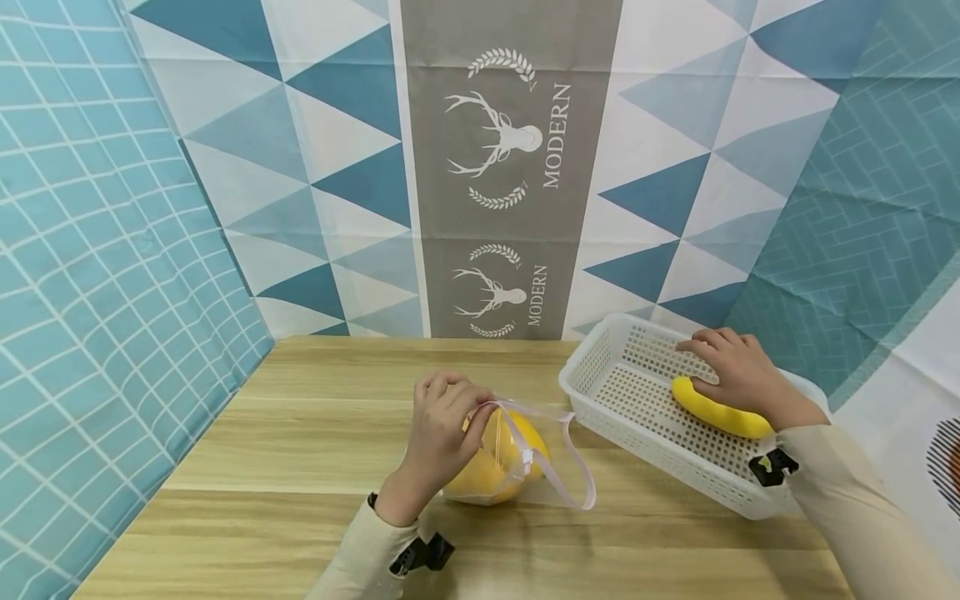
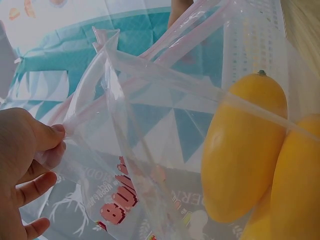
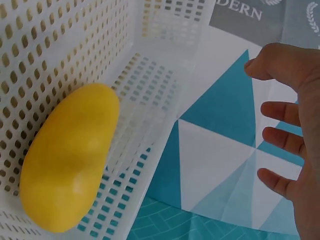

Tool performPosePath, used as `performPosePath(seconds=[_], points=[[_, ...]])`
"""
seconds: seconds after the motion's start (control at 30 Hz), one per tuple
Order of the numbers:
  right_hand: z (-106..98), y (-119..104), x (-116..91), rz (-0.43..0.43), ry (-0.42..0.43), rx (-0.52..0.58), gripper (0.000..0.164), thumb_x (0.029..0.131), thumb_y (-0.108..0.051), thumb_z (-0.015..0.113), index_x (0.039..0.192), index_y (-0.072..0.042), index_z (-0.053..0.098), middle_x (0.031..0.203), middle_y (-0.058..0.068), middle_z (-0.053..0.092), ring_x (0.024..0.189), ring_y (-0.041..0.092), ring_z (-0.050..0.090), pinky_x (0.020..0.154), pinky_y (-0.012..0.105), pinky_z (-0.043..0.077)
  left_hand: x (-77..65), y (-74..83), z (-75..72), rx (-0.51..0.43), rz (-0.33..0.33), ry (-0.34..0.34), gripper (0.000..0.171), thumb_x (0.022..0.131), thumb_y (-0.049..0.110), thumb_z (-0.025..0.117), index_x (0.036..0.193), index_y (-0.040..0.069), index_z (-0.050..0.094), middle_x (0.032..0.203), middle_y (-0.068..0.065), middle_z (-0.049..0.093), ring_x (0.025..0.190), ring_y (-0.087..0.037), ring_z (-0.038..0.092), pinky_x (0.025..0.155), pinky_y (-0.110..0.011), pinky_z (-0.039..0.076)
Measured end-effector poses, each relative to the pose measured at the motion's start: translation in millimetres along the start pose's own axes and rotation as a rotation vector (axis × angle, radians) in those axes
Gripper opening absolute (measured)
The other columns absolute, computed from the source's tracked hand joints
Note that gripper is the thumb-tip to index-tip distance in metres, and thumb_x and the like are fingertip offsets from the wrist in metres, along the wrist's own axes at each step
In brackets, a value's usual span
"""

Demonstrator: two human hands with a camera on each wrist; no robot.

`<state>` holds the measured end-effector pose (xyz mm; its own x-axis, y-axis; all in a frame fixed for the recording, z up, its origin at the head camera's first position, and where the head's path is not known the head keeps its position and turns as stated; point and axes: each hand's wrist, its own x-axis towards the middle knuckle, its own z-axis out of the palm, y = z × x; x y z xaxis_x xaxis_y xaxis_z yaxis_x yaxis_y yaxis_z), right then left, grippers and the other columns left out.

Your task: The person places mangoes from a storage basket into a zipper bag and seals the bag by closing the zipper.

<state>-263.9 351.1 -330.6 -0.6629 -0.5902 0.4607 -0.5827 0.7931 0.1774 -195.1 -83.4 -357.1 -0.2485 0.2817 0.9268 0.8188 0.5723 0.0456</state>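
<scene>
My left hand (image 1: 446,421) pinches the rim of a clear plastic bag (image 2: 120,102) with pink edging between thumb and index finger; the other fingers are loosely bent. Inside the bag lie several yellow mangoes (image 2: 245,150), seen through the film. At the right, my right hand (image 1: 738,375) hovers over a white perforated basket (image 1: 652,437), fingers apart and holding nothing. Below it, one yellow mango (image 3: 72,160) lies on the basket's floor. The right wrist view shows a gap between the right hand and that mango.
Both bag and basket stand on a wood-grain table (image 1: 315,467), the basket right of the bag. A patterned cloth backdrop (image 1: 495,167) rises behind the table's far edge. Blue tiled cloth (image 1: 97,250) hangs on the left side.
</scene>
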Motion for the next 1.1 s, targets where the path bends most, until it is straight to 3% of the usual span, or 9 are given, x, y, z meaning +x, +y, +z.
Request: performPosePath(seconds=[0.17, 0.37, 0.43, 0.57, 0.63, 0.73, 0.87, 0.97, 1.1], points=[[0, 4, -3, 0.101, -0.127, 0.001, 0.050, 0.079, -0.013, 0.081, 0.124, -0.007, 0.060, 0.120, 0.021, 0.055, 0.107, 0.043, 0.049, 0.079, 0.061, 0.039, -1.2, -0.7, 0.3, -0.003, -0.002, -0.012, 0.025, 0.102, 0.023, 0.058, 0.087, 0.007, 0.069, 0.082, -0.002, 0.068, 0.088, -0.026, 0.056, 0.083, -0.052, 0.036], [2, 11, -5, 0.229, -0.282, 0.029, 0.058, 0.082, -0.017, 0.080, 0.133, -0.005, 0.054, 0.128, 0.026, 0.050, 0.113, 0.048, 0.044, 0.083, 0.065, 0.036, -2.5, -0.4, 0.9, -0.004, -0.007, -0.017, 0.007, 0.086, 0.007, 0.075, 0.087, 0.007, 0.068, 0.082, -0.001, 0.068, 0.089, -0.026, 0.056, 0.083, -0.052, 0.036], [3, 13, -7, 0.262, -0.324, 0.035, 0.062, 0.082, -0.019, 0.080, 0.136, -0.005, 0.051, 0.129, 0.029, 0.048, 0.113, 0.050, 0.042, 0.082, 0.065, 0.036, -2.6, -0.4, 1.0, -0.002, -0.002, -0.013, 0.006, 0.090, 0.010, 0.072, 0.087, 0.007, 0.069, 0.082, -0.001, 0.068, 0.088, -0.026, 0.056, 0.083, -0.052, 0.036], [7, 16, -10, 0.333, -0.398, 0.056, 0.071, 0.081, -0.023, 0.081, 0.139, -0.004, 0.044, 0.130, 0.035, 0.041, 0.114, 0.056, 0.037, 0.080, 0.067, 0.034, -2.0, -0.3, 0.4, 0.002, -0.001, -0.012, 0.027, 0.103, 0.025, 0.056, 0.087, 0.007, 0.069, 0.082, -0.001, 0.068, 0.088, -0.026, 0.057, 0.083, -0.053, 0.036], [10, 17, -11, 0.364, -0.424, 0.068, 0.073, 0.081, -0.024, 0.081, 0.140, -0.003, 0.042, 0.132, 0.037, 0.038, 0.116, 0.059, 0.035, 0.081, 0.071, 0.033, -1.5, 0.3, -0.3, 0.002, -0.009, -0.019, 0.034, 0.105, 0.029, 0.050, 0.087, 0.008, 0.069, 0.082, -0.001, 0.068, 0.089, -0.027, 0.057, 0.084, -0.053, 0.036], [14, 19, -13, 0.394, -0.444, 0.082, 0.075, 0.081, -0.025, 0.081, 0.140, -0.002, 0.041, 0.131, 0.039, 0.037, 0.117, 0.060, 0.033, 0.083, 0.074, 0.030, -0.8, 0.6, -1.1, -0.002, -0.012, -0.024, 0.026, 0.103, 0.024, 0.056, 0.087, 0.008, 0.068, 0.082, -0.001, 0.068, 0.089, -0.027, 0.057, 0.084, -0.053, 0.036], [21, 23, -16, 0.424, -0.465, 0.104, 0.078, 0.079, -0.024, 0.081, 0.141, -0.001, 0.040, 0.130, 0.038, 0.038, 0.115, 0.059, 0.034, 0.083, 0.073, 0.031, 0.0, 1.1, -2.0, -0.003, -0.014, -0.032, 0.005, 0.090, 0.010, 0.072, 0.087, 0.008, 0.068, 0.083, -0.001, 0.068, 0.090, -0.027, 0.057, 0.085, -0.054, 0.036], [25, 26, -19, 0.443, -0.482, 0.123, 0.079, 0.077, -0.023, 0.082, 0.141, -0.001, 0.040, 0.129, 0.039, 0.039, 0.112, 0.058, 0.035, 0.082, 0.072, 0.032, 0.3, 1.5, -2.1, 0.000, -0.013, -0.033, 0.009, 0.083, 0.005, 0.076, 0.087, 0.007, 0.068, 0.082, -0.001, 0.068, 0.090, -0.027, 0.057, 0.084, -0.054, 0.036], [30, 28, -23, 0.471, -0.509, 0.138, 0.081, 0.076, -0.022, 0.082, 0.142, 0.000, 0.040, 0.127, 0.038, 0.041, 0.109, 0.056, 0.039, 0.081, 0.071, 0.033, -0.1, 1.5, -2.2, 0.000, -0.012, -0.034, 0.005, 0.090, 0.010, 0.072, 0.087, 0.007, 0.068, 0.082, -0.001, 0.068, 0.089, -0.027, 0.057, 0.084, -0.053, 0.036]])
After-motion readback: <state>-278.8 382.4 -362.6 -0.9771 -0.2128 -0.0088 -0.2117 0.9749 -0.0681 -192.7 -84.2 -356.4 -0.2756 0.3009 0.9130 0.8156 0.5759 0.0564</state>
